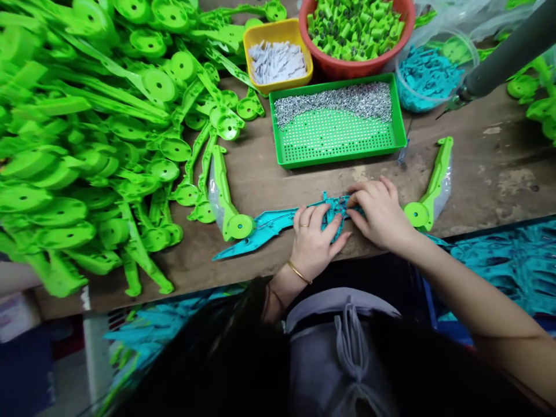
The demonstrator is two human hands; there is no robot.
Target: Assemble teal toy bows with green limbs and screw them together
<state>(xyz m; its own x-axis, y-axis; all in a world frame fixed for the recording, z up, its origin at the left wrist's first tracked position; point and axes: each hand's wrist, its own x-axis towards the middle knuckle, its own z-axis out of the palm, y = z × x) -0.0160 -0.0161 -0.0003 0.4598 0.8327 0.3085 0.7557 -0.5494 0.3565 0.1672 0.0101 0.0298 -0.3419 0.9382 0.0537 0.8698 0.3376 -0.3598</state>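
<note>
both hands (310,237) touch the blue plastic piece (273,223)

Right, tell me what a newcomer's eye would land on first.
First, the heap of bright green parts on the left of the table. Next, the turquoise piece near the front edge, under the left hand and right hand. Behind it sits a green tray of small metal pieces.

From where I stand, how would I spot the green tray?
On the wooden table, look beyond the left hand and right hand. There sits the green tray, its visible holed floor and silvery bits setting it apart from the yellow tub and red bowl.
</note>
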